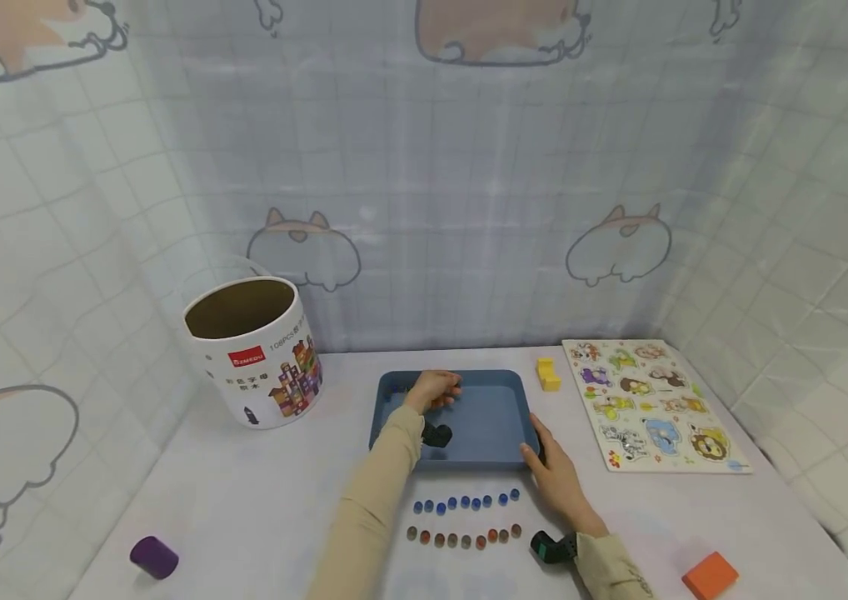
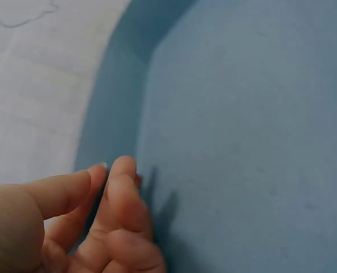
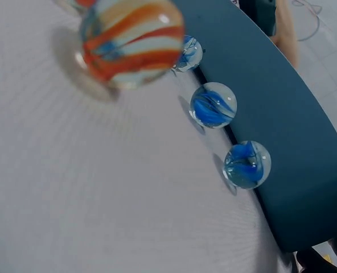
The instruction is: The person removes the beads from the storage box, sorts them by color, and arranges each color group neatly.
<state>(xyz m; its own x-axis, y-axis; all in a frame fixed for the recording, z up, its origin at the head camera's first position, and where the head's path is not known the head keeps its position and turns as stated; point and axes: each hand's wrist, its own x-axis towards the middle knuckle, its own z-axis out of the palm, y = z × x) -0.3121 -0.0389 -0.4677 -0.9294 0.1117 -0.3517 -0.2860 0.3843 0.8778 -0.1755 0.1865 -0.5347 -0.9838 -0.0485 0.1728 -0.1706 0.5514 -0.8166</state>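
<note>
A blue tray [image 1: 495, 417] sits mid-table. My left hand [image 1: 435, 389] is over its back part, fingers curled and thumb close to them. A tiny reddish spot [image 2: 138, 179] peeks out beside the curled fingers [image 2: 128, 205] in the left wrist view; whether they pinch it I cannot tell. My right hand [image 1: 557, 475] grips the tray's right side near the front corner, thumb at the rim. Before the tray lie a row of blue marbles [image 1: 465, 502] and a row of reddish and greyish marbles [image 1: 466, 542]. Small dark marbles [image 1: 397, 388] lie in its back left corner.
A white bucket [image 1: 259, 375] with printed blocks stands at the back left. On the right lie an animal puzzle board [image 1: 641, 407], a yellow block [image 1: 547, 375] and an orange block [image 1: 710, 575]. A purple cylinder [image 1: 155, 557] rests at the front left. Curtains enclose the table.
</note>
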